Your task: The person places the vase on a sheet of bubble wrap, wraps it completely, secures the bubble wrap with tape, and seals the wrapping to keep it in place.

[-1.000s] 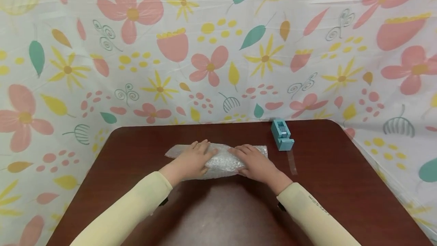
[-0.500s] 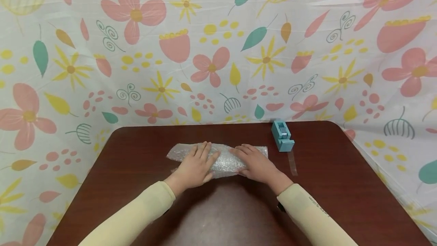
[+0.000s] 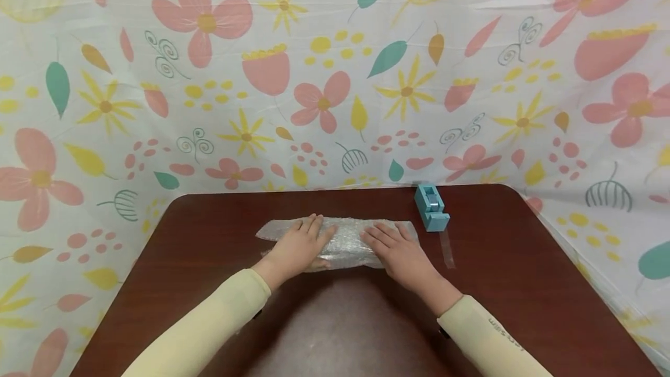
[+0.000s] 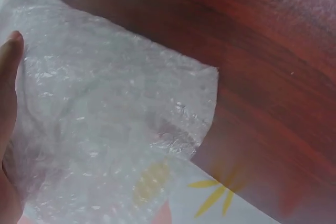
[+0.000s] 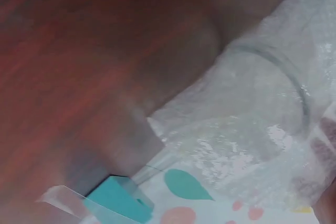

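- Head view, twelve o'clock being the far side: a clear bubble-wrap bundle (image 3: 348,246) lies lengthwise from nine to three o'clock on a dark red-brown table (image 3: 523,272), beneath both hands.
- The left hand (image 3: 295,249) rests on the bundle at about nine o'clock from its middle. Its fingers are nearly straight and close together, pointing to one o'clock, flat on the film; the thumb lies apart, by the near edge. It presses without a grip.
- Past those fingers, toward ten o'clock, a flat flap of wrap sticks out.
- The right hand (image 3: 402,255) rests at about four o'clock, its fingers straight, slightly spread and pointing to eleven, pressing the top. How its thumb lies cannot be told.
- Between the two sets of fingertips, the shiny middle of the bundle is uncovered; its right end shows past the right fingers, toward two o'clock.
- In the right wrist view, a dark curved band (image 5: 296,80) shows at the wrap; what it is cannot be told.
- A blue tape dispenser (image 3: 432,208) stands near the bundle's right end, at two o'clock. A clear tape strip (image 3: 447,251) runs from it between five and six o'clock.
- Pale yellow sleeves (image 3: 209,319) cover both forearms; a floral cloth (image 3: 335,39) hangs behind the table.
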A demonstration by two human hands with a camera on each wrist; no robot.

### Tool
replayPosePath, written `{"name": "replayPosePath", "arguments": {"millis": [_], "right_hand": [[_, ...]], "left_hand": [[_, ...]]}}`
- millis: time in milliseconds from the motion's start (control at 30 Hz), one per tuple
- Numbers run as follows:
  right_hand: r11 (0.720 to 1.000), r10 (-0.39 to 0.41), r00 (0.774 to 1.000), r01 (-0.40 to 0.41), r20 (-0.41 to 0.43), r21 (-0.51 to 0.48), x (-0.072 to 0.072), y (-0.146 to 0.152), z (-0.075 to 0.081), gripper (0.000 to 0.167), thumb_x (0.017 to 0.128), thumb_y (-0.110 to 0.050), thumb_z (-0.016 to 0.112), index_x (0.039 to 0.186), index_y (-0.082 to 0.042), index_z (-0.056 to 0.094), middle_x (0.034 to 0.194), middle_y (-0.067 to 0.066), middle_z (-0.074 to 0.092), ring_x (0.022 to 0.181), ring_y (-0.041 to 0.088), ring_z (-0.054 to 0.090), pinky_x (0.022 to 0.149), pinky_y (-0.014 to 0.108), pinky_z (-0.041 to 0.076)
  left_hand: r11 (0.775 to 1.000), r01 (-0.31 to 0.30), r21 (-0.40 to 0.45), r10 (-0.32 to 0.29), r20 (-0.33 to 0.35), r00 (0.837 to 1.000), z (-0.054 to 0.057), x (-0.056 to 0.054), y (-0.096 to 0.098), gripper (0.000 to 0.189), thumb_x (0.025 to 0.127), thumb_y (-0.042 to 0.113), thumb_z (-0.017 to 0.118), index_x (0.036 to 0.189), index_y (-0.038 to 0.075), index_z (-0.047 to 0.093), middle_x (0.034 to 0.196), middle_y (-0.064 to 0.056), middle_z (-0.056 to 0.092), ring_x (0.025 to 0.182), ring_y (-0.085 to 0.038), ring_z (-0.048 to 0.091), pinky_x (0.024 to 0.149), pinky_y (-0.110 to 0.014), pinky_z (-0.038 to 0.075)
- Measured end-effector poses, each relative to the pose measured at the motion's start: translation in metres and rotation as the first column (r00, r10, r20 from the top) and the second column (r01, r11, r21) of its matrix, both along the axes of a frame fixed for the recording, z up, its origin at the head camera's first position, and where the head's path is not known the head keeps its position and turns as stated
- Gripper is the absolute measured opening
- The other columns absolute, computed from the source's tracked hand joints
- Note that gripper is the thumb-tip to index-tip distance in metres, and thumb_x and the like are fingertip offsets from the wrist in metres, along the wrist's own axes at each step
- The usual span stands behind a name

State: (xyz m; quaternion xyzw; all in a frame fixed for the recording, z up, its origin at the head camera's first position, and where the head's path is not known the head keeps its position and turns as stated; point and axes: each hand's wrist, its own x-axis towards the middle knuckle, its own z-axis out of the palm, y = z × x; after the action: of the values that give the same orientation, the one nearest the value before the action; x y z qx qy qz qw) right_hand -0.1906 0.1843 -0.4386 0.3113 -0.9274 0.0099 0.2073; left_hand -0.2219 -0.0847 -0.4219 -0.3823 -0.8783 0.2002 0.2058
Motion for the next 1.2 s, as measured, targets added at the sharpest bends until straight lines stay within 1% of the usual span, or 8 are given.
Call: {"name": "replayPosePath", "arguments": {"millis": [100,300,567,667,800,1000,1100,1200], "right_hand": [[1.000,-0.008,1.000,0.008,0.002,-0.007,0.000,0.006,-0.003,0.059,0.085,-0.005,0.078,0.141,-0.013,0.062,0.139,0.007,0.068,0.134,0.029,0.060,0.108,0.057,0.050],[0.999,-0.012,1.000,0.011,-0.018,-0.039,-0.001,0.017,-0.010,0.064,0.081,-0.002,0.081,0.140,-0.013,0.063,0.138,0.006,0.069,0.134,0.029,0.061,0.108,0.055,0.050],[0.999,-0.022,1.000,0.022,0.009,-0.029,0.004,0.018,-0.014,0.068,0.080,-0.002,0.082,0.143,-0.013,0.061,0.141,0.006,0.067,0.135,0.029,0.060,0.109,0.051,0.051],[0.999,-0.022,1.000,0.022,-0.002,-0.042,0.004,0.019,-0.017,0.067,0.080,-0.003,0.083,0.143,-0.013,0.061,0.141,0.006,0.067,0.136,0.029,0.060,0.108,0.050,0.052],[0.998,-0.002,1.000,0.003,0.009,-0.063,0.004,0.020,-0.018,0.063,0.084,-0.016,0.082,0.143,-0.013,0.061,0.143,0.008,0.066,0.136,0.031,0.059,0.107,0.052,0.052],[0.996,0.017,0.994,-0.007,0.110,-0.092,0.006,0.017,-0.017,0.072,0.089,-0.046,0.075,0.148,-0.012,0.055,0.150,0.011,0.059,0.143,0.035,0.051,0.113,0.058,0.046],[0.995,0.004,0.991,0.009,0.131,-0.098,0.006,0.013,-0.015,0.067,0.093,-0.049,0.069,0.148,-0.012,0.056,0.151,0.011,0.058,0.144,0.036,0.050,0.114,0.059,0.044],[0.991,-0.018,0.992,0.034,0.126,-0.129,0.007,0.008,-0.011,0.054,0.096,-0.041,0.066,0.142,-0.012,0.062,0.145,0.012,0.063,0.140,0.036,0.054,0.112,0.061,0.045]], "left_hand": [[0.999,0.010,0.033,-0.010,0.018,1.000,0.003,-0.002,0.002,0.082,0.088,0.072,0.059,0.149,0.017,0.049,0.141,-0.015,0.065,0.132,-0.025,0.063,0.100,-0.035,0.058],[0.997,0.041,0.068,-0.041,0.001,0.999,0.006,-0.003,0.004,0.077,0.087,0.067,0.064,0.143,0.015,0.055,0.137,-0.012,0.068,0.127,-0.022,0.067,0.096,-0.031,0.059],[0.997,0.066,0.035,-0.063,-0.094,0.994,0.003,0.007,0.005,0.064,0.094,0.060,0.059,0.143,0.018,0.058,0.138,-0.012,0.068,0.128,-0.024,0.066,0.095,-0.031,0.060],[0.998,0.054,0.013,-0.052,-0.111,0.992,0.002,0.009,0.007,0.059,0.096,0.055,0.059,0.144,0.020,0.059,0.141,-0.012,0.066,0.131,-0.024,0.064,0.097,-0.032,0.059],[0.999,0.030,-0.022,-0.031,-0.072,0.997,0.002,0.011,0.009,0.055,0.098,0.047,0.061,0.146,0.021,0.057,0.145,-0.013,0.062,0.134,-0.026,0.062,0.100,-0.034,0.058],[0.999,0.012,-0.052,-0.011,0.019,1.000,0.001,0.015,0.007,0.054,0.100,0.036,0.064,0.151,0.024,0.051,0.151,-0.018,0.056,0.140,-0.032,0.056,0.106,-0.040,0.055],[0.997,0.010,-0.075,-0.009,0.013,1.000,0.000,0.017,0.006,0.056,0.099,0.031,0.066,0.152,0.025,0.050,0.152,-0.018,0.055,0.141,-0.033,0.055,0.106,-0.040,0.055],[0.995,0.014,-0.097,-0.013,0.007,1.000,-0.002,0.018,0.005,0.057,0.099,0.027,0.066,0.153,0.024,0.049,0.152,-0.019,0.054,0.141,-0.034,0.055,0.107,-0.040,0.055]]}}
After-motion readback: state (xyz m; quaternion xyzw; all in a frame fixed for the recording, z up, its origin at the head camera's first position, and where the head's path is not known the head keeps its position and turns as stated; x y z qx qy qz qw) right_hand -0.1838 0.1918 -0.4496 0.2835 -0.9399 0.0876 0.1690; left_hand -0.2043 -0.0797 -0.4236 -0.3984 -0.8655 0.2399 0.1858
